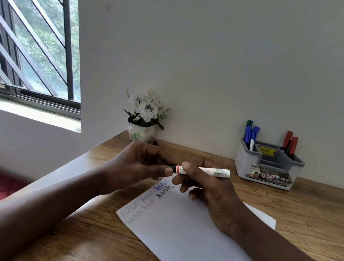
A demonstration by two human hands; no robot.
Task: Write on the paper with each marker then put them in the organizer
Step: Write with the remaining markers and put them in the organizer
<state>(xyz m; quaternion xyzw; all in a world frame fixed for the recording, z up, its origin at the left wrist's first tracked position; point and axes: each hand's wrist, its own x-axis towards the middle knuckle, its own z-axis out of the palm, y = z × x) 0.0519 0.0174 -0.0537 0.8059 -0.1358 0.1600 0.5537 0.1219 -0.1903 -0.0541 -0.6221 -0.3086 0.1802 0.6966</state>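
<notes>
Right grip point(209, 190): marker point(213, 172) crosswise, tip leftward.

a wooden desk point(318, 211) stands against a white wall point(218, 50). a sheet of paper point(186, 239) lies askew on its near part, with coloured words along one edge. at the back right sits a grey organizer point(246, 162), at the back left a white flower pot point(139, 134).

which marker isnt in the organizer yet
The white marker with the orange band, gripped by the left hand and right hand; the blue markers, green marker and red markers stand in the organizer.
</notes>
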